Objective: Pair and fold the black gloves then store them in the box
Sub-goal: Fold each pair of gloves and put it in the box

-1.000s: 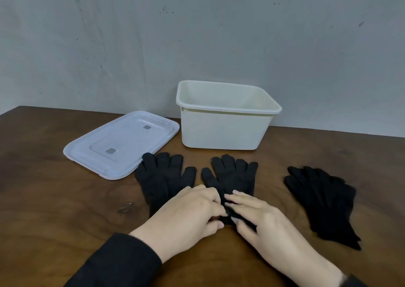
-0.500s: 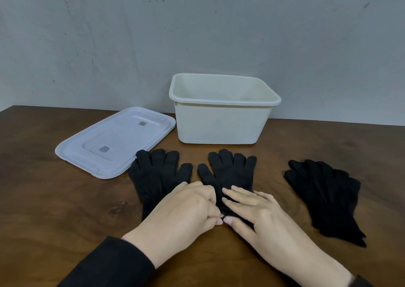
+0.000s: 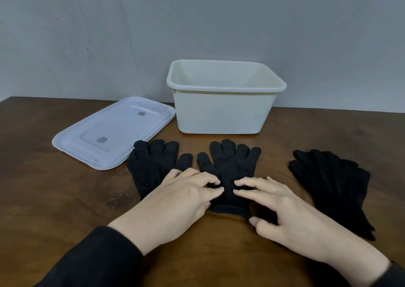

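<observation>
— Where are the gloves?
— Flat on the brown wooden table (image 3: 54, 199), in three spots. Middle glove (image 3: 232, 170) straight ahead, palm down, fingers pointing toward the box (image 3: 221, 113), cuff nearest the camera. Left glove (image 3: 151, 166) just beside it, thumbs nearly touching, one finger tip at the edge of the lid (image 3: 114, 131). Stack of gloves (image 3: 333, 183) well apart on the right, fanned and angled.

— And the hands?
— Both on the middle glove. Left hand (image 3: 175, 201) lying partly over the left glove's lower half, fingers bent, tips pressing into the middle glove's palm. Whether pinching fabric or only pressing: cannot tell. Right hand (image 3: 282, 208) spread and relaxed, fingertips resting on the same glove from the other side, thumb beside the cuff corner. Nothing clasped there. Black sleeves at both wrists.

— The box itself?
— Cream plastic, upright, uncovered, standing behind the gloves close to the grey wall (image 3: 197, 24). Only bare inner walls visible; floor of it hidden by the near rim. Translucent white lid lying flat to its left, one corner almost against the box.
</observation>
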`<action>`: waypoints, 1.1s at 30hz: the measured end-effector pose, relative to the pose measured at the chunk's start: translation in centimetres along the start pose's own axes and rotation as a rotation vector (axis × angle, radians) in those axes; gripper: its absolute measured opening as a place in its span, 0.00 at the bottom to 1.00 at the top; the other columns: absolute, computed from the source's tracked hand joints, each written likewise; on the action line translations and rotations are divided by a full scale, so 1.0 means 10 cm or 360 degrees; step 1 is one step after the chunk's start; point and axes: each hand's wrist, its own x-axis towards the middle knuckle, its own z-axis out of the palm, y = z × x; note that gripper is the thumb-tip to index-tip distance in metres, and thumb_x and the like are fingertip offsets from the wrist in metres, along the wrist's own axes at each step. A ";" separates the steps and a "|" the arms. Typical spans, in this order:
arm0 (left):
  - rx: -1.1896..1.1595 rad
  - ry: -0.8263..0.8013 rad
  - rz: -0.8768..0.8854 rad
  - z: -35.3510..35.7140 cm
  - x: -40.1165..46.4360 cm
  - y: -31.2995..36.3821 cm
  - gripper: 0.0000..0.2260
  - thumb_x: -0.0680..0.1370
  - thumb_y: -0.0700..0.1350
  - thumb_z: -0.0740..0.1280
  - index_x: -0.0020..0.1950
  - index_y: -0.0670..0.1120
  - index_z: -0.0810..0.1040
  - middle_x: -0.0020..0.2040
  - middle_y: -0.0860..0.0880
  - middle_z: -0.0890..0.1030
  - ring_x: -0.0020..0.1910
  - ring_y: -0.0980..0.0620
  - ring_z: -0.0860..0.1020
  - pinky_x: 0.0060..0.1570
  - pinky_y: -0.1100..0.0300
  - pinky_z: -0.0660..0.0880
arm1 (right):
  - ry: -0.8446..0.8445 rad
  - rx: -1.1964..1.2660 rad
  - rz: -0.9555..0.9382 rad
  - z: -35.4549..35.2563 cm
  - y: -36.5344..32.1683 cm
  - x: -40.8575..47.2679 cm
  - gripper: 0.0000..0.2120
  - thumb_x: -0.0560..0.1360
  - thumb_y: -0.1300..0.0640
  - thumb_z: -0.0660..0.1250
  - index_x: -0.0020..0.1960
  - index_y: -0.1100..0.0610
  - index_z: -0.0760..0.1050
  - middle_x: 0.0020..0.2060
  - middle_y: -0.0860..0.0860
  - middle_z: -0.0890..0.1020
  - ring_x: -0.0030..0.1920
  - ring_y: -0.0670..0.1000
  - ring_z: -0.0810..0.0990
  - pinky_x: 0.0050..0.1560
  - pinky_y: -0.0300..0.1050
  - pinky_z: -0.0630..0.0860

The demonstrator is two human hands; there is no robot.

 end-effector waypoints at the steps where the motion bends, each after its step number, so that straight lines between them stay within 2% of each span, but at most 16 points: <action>1: 0.0015 -0.0003 -0.0009 0.00 0.00 0.00 0.19 0.83 0.50 0.57 0.74 0.61 0.66 0.73 0.62 0.64 0.70 0.59 0.60 0.70 0.56 0.55 | -0.0016 0.0011 0.0010 -0.01 -0.01 0.00 0.25 0.77 0.41 0.64 0.71 0.29 0.60 0.69 0.20 0.51 0.66 0.24 0.35 0.72 0.34 0.37; 3: 0.0041 -0.0014 -0.0012 0.00 0.01 0.01 0.19 0.83 0.51 0.57 0.75 0.61 0.65 0.73 0.63 0.63 0.70 0.59 0.59 0.70 0.56 0.54 | 0.0028 -0.0031 0.0019 0.02 -0.06 0.02 0.28 0.74 0.34 0.63 0.72 0.30 0.59 0.69 0.21 0.52 0.67 0.26 0.37 0.74 0.38 0.40; 5: 0.0043 -0.0023 -0.0022 0.00 0.02 0.02 0.20 0.83 0.53 0.58 0.75 0.60 0.64 0.73 0.62 0.64 0.70 0.59 0.60 0.70 0.56 0.55 | 0.0159 -0.0133 -0.0008 0.09 -0.12 0.07 0.27 0.75 0.34 0.62 0.72 0.34 0.61 0.67 0.26 0.58 0.65 0.23 0.43 0.75 0.40 0.46; 8: 0.0056 -0.0027 -0.0033 -0.02 0.03 0.04 0.21 0.82 0.56 0.58 0.76 0.60 0.63 0.71 0.63 0.64 0.68 0.59 0.61 0.70 0.55 0.56 | 0.0379 -0.0302 -0.0034 0.20 -0.17 0.14 0.22 0.77 0.43 0.63 0.71 0.39 0.67 0.64 0.32 0.67 0.66 0.35 0.63 0.73 0.45 0.61; 11: 0.0017 -0.0040 -0.0036 -0.04 0.01 0.06 0.22 0.81 0.56 0.58 0.76 0.60 0.63 0.71 0.63 0.63 0.69 0.60 0.60 0.71 0.54 0.56 | 0.0472 -0.0379 -0.0009 0.23 -0.18 0.17 0.20 0.76 0.51 0.65 0.68 0.42 0.71 0.62 0.36 0.73 0.62 0.41 0.70 0.68 0.44 0.66; 14: -0.0011 -0.0059 -0.0040 -0.08 -0.02 0.09 0.24 0.80 0.61 0.59 0.76 0.61 0.62 0.69 0.65 0.62 0.67 0.63 0.58 0.72 0.55 0.54 | 0.0547 -0.0289 -0.0027 0.20 -0.16 0.15 0.13 0.76 0.51 0.67 0.60 0.42 0.77 0.56 0.36 0.77 0.57 0.40 0.74 0.64 0.43 0.69; 17: -0.0064 -0.0097 -0.0078 -0.11 -0.04 0.13 0.26 0.77 0.65 0.60 0.74 0.62 0.64 0.66 0.66 0.63 0.59 0.65 0.56 0.68 0.61 0.53 | 0.0576 -0.0157 -0.0033 0.15 -0.16 0.11 0.08 0.77 0.48 0.63 0.55 0.41 0.78 0.51 0.34 0.79 0.54 0.39 0.75 0.62 0.40 0.68; 19: -0.0108 -0.0024 -0.0092 -0.10 -0.04 0.14 0.20 0.78 0.64 0.60 0.69 0.63 0.70 0.60 0.65 0.67 0.57 0.64 0.61 0.68 0.59 0.56 | 0.0524 -0.0098 -0.0043 0.13 -0.17 0.07 0.08 0.78 0.45 0.61 0.53 0.41 0.78 0.48 0.35 0.79 0.53 0.39 0.75 0.62 0.38 0.67; 22: -0.0165 0.0123 -0.0194 -0.06 -0.01 0.16 0.08 0.80 0.59 0.59 0.54 0.61 0.76 0.51 0.62 0.70 0.53 0.61 0.66 0.64 0.57 0.62 | 0.0511 0.0033 0.0010 0.10 -0.17 0.04 0.11 0.77 0.42 0.61 0.42 0.46 0.76 0.38 0.42 0.79 0.45 0.43 0.76 0.49 0.35 0.68; 25: -0.0235 0.0165 -0.0330 -0.04 0.03 0.19 0.10 0.81 0.58 0.57 0.49 0.58 0.77 0.47 0.60 0.70 0.50 0.60 0.68 0.61 0.58 0.63 | 0.0590 0.0240 0.0139 0.10 -0.15 0.05 0.14 0.76 0.43 0.65 0.35 0.48 0.72 0.33 0.46 0.76 0.39 0.45 0.75 0.38 0.34 0.69; 27: -0.0230 0.0181 -0.0442 -0.03 0.06 0.20 0.13 0.81 0.58 0.56 0.48 0.55 0.77 0.46 0.59 0.70 0.50 0.59 0.68 0.60 0.58 0.62 | 0.0624 0.0336 0.0200 0.12 -0.14 0.08 0.16 0.76 0.43 0.66 0.33 0.48 0.71 0.36 0.43 0.76 0.41 0.43 0.76 0.41 0.33 0.70; 28: -0.0216 0.0178 -0.0498 -0.04 0.07 0.20 0.14 0.82 0.58 0.55 0.47 0.55 0.77 0.46 0.58 0.70 0.50 0.58 0.68 0.60 0.58 0.62 | 0.0635 0.0317 0.0199 0.13 -0.13 0.11 0.16 0.76 0.42 0.65 0.32 0.47 0.70 0.37 0.41 0.77 0.44 0.42 0.76 0.46 0.35 0.71; 31: -0.0157 0.0166 -0.0580 -0.02 0.11 0.21 0.16 0.82 0.58 0.54 0.47 0.55 0.79 0.46 0.57 0.71 0.50 0.58 0.68 0.59 0.57 0.62 | 0.0647 0.0190 0.0228 0.15 -0.12 0.17 0.14 0.75 0.39 0.61 0.34 0.42 0.73 0.42 0.37 0.77 0.51 0.40 0.74 0.61 0.48 0.70; 33: -0.0100 0.0206 -0.0613 -0.01 0.13 0.23 0.16 0.82 0.59 0.55 0.44 0.55 0.78 0.46 0.58 0.71 0.50 0.58 0.68 0.59 0.57 0.62 | 0.0671 0.0084 0.0275 0.17 -0.11 0.21 0.14 0.74 0.37 0.61 0.35 0.42 0.74 0.44 0.37 0.77 0.52 0.40 0.74 0.65 0.49 0.66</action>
